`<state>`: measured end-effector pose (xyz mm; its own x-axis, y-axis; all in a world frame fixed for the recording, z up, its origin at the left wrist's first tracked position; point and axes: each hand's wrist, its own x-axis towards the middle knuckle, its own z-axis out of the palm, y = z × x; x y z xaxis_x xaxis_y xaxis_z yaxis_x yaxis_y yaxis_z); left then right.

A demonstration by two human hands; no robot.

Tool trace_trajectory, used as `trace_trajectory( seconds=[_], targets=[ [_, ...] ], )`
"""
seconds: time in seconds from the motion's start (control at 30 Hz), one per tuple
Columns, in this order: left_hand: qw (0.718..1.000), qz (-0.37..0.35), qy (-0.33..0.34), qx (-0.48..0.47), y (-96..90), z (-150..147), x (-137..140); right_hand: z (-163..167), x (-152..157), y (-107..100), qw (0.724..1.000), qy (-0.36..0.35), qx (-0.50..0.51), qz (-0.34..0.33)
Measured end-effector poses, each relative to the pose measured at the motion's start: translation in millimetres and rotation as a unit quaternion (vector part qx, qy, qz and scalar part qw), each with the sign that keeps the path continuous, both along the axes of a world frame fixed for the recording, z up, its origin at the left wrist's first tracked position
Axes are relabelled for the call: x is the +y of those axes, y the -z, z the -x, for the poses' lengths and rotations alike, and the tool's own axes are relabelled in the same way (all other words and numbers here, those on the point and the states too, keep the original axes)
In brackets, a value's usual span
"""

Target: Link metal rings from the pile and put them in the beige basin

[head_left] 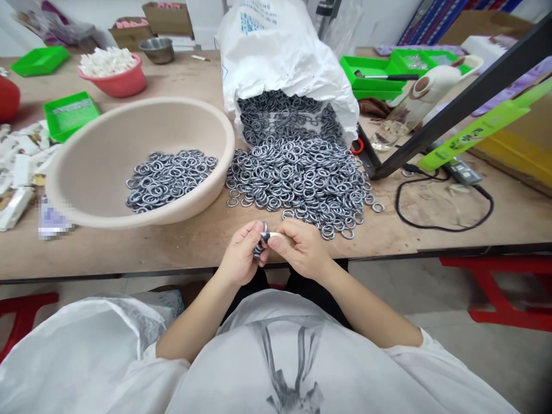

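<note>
My left hand (241, 253) is closed on a few grey rings (258, 250) at the table's front edge. One ring stands up between thumb and fingers. My right hand (304, 248) pinches a small tool (266, 236) with a pale handle and a dark tip, which touches or nearly touches that ring; its exact kind is hidden by the fingers. Just beyond my hands lies a heap of grey rings (297, 175), spilling from a white woven sack (276, 52). To the left stands a large beige basin (95, 155) with a pile of similar rings (172, 178) inside.
Left of the basin are a green tray (71, 118), a red bowl (116, 86) of white pieces and loose white parts (21, 172). On the right stand a slanted black metal bar (457, 103), a black cable (444, 227) and green trays (371, 86). Red stools (500, 287) flank the table below.
</note>
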<state>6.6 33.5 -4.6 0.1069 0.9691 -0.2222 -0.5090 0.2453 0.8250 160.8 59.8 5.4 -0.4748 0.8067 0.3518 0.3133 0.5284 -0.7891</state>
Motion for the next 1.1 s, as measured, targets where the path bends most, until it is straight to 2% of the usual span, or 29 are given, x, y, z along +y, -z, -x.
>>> trace_trajectory(
  seconds=[0.1,0.23,0.3,0.4,0.5,0.57,0.63,0.67,0.73,0.8,0.83,0.87,0.9,0.97,1.03,1.1],
  targets=[
    [1.000,-0.011,0.016,-0.005,0.2,1.0,-2.7,-0.1,3.4,3.2,1.000,0.006,-0.020,0.009],
    [0.996,-0.058,0.074,-0.008,-4.5,6.0,-8.4,-0.5,23.5,9.2,0.993,0.082,-0.033,0.073],
    [0.995,-0.073,0.062,-0.012,-6.2,11.0,-9.9,6.8,36.0,7.8,0.989,0.103,-0.074,0.073],
    [0.998,-0.069,0.004,-0.011,-5.2,20.7,-11.2,35.0,53.6,0.7,0.976,0.085,-0.202,0.010],
    [0.998,-0.041,-0.035,-0.013,-2.6,30.9,-14.3,74.7,69.6,-3.4,0.938,0.042,-0.338,-0.070],
    [0.998,-0.014,-0.058,-0.023,-1.8,37.8,-16.7,95.9,79.1,-2.3,0.907,0.009,-0.411,-0.095],
    [0.995,0.014,-0.087,-0.041,-2.0,44.7,-18.1,105.4,85.8,-0.2,0.894,-0.011,-0.435,-0.106],
    [0.993,0.029,-0.102,-0.051,-2.1,47.8,-18.2,105.2,87.2,0.6,0.898,-0.012,-0.427,-0.104],
    [0.988,0.058,-0.124,-0.066,-1.9,52.0,-17.2,96.2,84.6,1.2,0.930,-0.003,-0.360,-0.072],
    [0.986,0.074,-0.135,-0.062,-0.4,51.5,-15.3,81.0,73.9,1.2,0.973,-0.004,-0.230,0.019],
    [0.986,0.073,-0.138,-0.053,0.8,49.2,-14.2,73.1,65.7,1.4,0.985,-0.021,-0.144,0.089],
    [0.987,0.067,-0.137,-0.041,2.2,45.8,-13.0,65.9,56.1,1.9,0.986,-0.040,-0.049,0.155],
    [0.989,0.059,-0.131,-0.027,3.6,41.4,-11.9,59.7,45.6,2.6,0.975,-0.061,0.037,0.210],
    [0.993,0.041,-0.107,-0.004,5.8,31.7,-10.1,51.3,25.1,4.6,0.942,-0.077,0.149,0.293],
    [0.996,0.032,-0.082,0.011,7.2,23.2,-8.8,46.9,9.1,6.7,0.923,-0.048,0.207,0.322],
    [0.998,0.031,-0.060,0.021,7.8,17.7,-8.0,44.6,-0.6,8.4,0.915,-0.018,0.233,0.328]
  ],
)
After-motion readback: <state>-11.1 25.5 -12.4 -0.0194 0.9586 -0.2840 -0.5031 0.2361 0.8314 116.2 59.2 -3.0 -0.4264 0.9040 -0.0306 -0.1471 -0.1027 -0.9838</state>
